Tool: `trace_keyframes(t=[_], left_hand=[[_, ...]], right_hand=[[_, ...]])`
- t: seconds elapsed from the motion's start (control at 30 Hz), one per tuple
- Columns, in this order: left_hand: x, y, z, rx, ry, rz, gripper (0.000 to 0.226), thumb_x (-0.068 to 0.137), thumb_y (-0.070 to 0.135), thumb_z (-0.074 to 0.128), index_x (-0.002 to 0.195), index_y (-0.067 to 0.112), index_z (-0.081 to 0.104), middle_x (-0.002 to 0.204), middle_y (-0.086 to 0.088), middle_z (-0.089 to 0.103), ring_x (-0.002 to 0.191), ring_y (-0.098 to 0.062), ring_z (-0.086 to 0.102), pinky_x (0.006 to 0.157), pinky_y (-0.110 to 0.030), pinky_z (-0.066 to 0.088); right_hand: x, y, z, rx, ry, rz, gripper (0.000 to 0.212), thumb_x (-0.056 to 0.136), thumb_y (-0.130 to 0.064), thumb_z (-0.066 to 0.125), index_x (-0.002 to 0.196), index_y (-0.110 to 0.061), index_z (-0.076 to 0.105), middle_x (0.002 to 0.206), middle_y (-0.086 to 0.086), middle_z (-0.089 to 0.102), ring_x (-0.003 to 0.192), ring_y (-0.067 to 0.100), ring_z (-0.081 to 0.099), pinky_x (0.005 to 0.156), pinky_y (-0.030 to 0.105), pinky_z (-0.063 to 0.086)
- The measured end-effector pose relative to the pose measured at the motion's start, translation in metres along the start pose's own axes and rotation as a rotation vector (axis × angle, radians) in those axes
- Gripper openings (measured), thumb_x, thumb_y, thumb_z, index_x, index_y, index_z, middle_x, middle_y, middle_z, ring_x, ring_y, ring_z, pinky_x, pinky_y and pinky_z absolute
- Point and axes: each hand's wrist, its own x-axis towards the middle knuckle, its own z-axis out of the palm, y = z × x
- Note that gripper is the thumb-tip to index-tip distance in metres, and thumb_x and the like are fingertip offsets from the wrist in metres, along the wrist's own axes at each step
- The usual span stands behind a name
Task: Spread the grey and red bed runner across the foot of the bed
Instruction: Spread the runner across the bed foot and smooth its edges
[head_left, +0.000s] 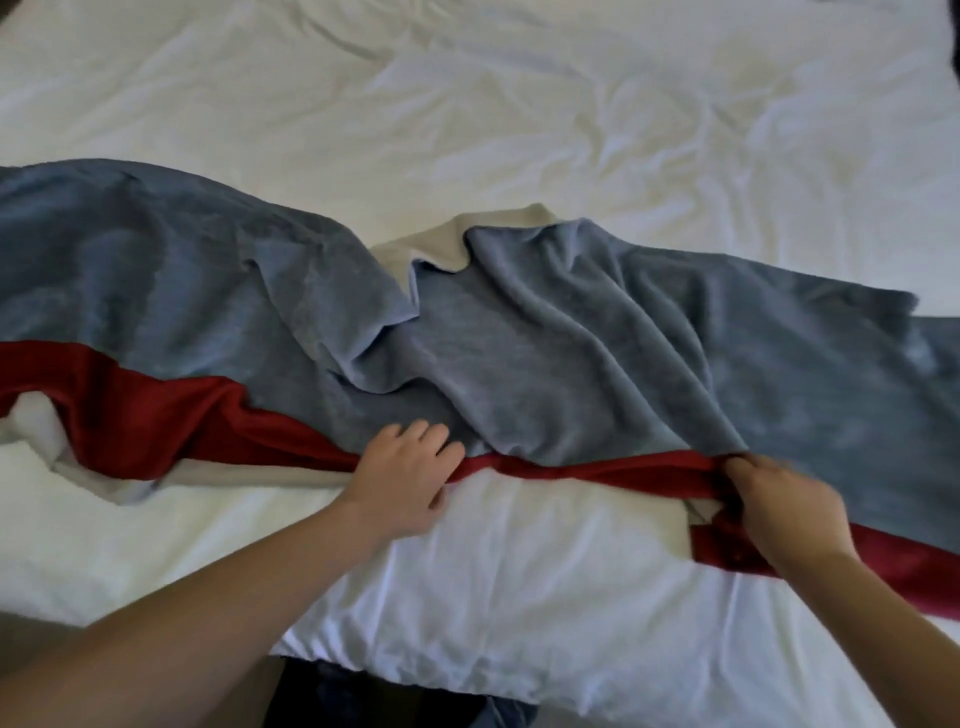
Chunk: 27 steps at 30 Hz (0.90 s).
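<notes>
The grey and red bed runner (545, 364) lies crumpled across the white bed (519, 130) from left edge to right edge. Its grey part is bunched into folds at the middle, where a beige underside shows. The red band runs along the near edge, twisted and narrow at the centre. My left hand (405, 480) rests on the red band at the middle, fingers curled loosely on the cloth. My right hand (779, 499) pinches the red band and grey fold further right.
The white sheet (493, 571) is wrinkled and drapes over the near edge of the bed. Below that edge a dark floor and my dark trousers (363, 696) show.
</notes>
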Motion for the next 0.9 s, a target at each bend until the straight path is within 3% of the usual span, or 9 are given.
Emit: trace_keyframes(t=[0.2, 0.27, 0.33, 0.4, 0.5, 0.6, 0.67, 0.77, 0.9], left_hand=[[0.058, 0.081, -0.008, 0.007, 0.143, 0.172, 0.024, 0.071, 0.021, 0.065, 0.095, 0.020, 0.062, 0.088, 0.000, 0.060, 0.075, -0.020, 0.058, 0.063, -0.031, 0.048], [0.079, 0.098, -0.013, 0.052, 0.088, 0.106, 0.015, 0.073, 0.019, 0.067, 0.088, 0.021, 0.064, 0.082, 0.002, 0.062, 0.073, -0.018, 0.060, 0.061, -0.030, 0.046], [0.095, 0.108, -0.013, 0.045, -0.037, 0.005, 0.012, 0.082, 0.014, 0.057, 0.094, 0.016, 0.060, 0.093, -0.003, 0.061, 0.087, -0.023, 0.059, 0.069, -0.032, 0.045], [0.104, 0.114, -0.009, -0.023, -0.129, -0.006, 0.016, 0.086, 0.015, 0.048, 0.099, 0.013, 0.057, 0.103, -0.006, 0.059, 0.097, -0.026, 0.056, 0.073, -0.034, 0.041], [0.097, 0.124, -0.006, -0.005, -0.181, 0.133, 0.020, 0.083, 0.024, 0.049, 0.093, 0.012, 0.061, 0.099, -0.009, 0.063, 0.093, -0.030, 0.059, 0.067, -0.032, 0.035], [0.076, 0.134, -0.004, 0.022, -0.286, 0.265, 0.023, 0.079, 0.030, 0.049, 0.091, 0.015, 0.061, 0.096, -0.008, 0.064, 0.090, -0.030, 0.061, 0.068, -0.032, 0.037], [0.070, 0.141, -0.009, -0.035, -0.213, 0.258, 0.022, 0.071, 0.031, 0.052, 0.087, 0.018, 0.059, 0.089, -0.002, 0.062, 0.083, -0.026, 0.060, 0.065, -0.030, 0.036], [0.071, 0.168, -0.013, -0.166, 0.090, 0.311, 0.037, 0.060, 0.035, 0.059, 0.091, 0.017, 0.060, 0.087, -0.001, 0.059, 0.076, -0.023, 0.057, 0.061, -0.030, 0.045], [0.097, 0.230, -0.013, -0.164, 0.207, 0.472, 0.066, 0.064, 0.047, 0.066, 0.124, 0.022, 0.054, 0.125, -0.007, 0.058, 0.107, -0.024, 0.056, 0.090, -0.035, 0.048]], right_hand=[[0.016, -0.051, -0.004, 0.177, 0.377, -0.345, 0.025, 0.060, -0.013, 0.080, 0.082, -0.016, 0.068, 0.075, 0.003, 0.063, 0.067, 0.026, 0.063, 0.054, 0.032, 0.048], [0.025, -0.068, -0.007, 0.178, 0.338, -0.326, 0.017, 0.063, -0.011, 0.079, 0.075, -0.014, 0.067, 0.069, 0.003, 0.062, 0.062, 0.026, 0.062, 0.049, 0.030, 0.045], [0.034, -0.074, -0.003, 0.191, 0.224, -0.263, 0.008, 0.082, -0.015, 0.061, 0.090, -0.015, 0.065, 0.086, 0.003, 0.065, 0.081, 0.024, 0.062, 0.058, 0.029, 0.039], [0.037, -0.069, 0.011, 0.232, 0.082, -0.250, 0.020, 0.091, -0.017, 0.046, 0.105, -0.019, 0.061, 0.101, 0.001, 0.064, 0.096, 0.023, 0.059, 0.065, 0.029, 0.037], [0.019, -0.056, 0.024, 0.349, -0.034, -0.348, 0.024, 0.089, -0.018, 0.049, 0.108, -0.022, 0.063, 0.102, 0.002, 0.066, 0.096, 0.025, 0.062, 0.073, 0.032, 0.045], [-0.017, -0.045, 0.036, 0.396, 0.119, -0.487, 0.010, 0.073, -0.016, 0.071, 0.081, -0.020, 0.068, 0.075, 0.000, 0.067, 0.071, 0.023, 0.066, 0.057, 0.029, 0.048], [-0.038, -0.035, 0.047, 0.472, 0.345, -0.538, 0.014, 0.068, -0.014, 0.074, 0.080, -0.020, 0.069, 0.073, -0.003, 0.063, 0.070, 0.019, 0.062, 0.066, 0.028, 0.050], [-0.059, -0.006, 0.068, 0.599, 0.554, -0.364, 0.045, 0.068, -0.013, 0.065, 0.113, -0.015, 0.064, 0.109, 0.001, 0.060, 0.104, 0.020, 0.055, 0.095, 0.033, 0.039], [-0.071, 0.052, 0.100, 0.480, 0.475, -0.139, 0.059, 0.064, -0.013, 0.063, 0.123, -0.011, 0.061, 0.114, 0.009, 0.060, 0.106, 0.027, 0.056, 0.090, 0.038, 0.045]])
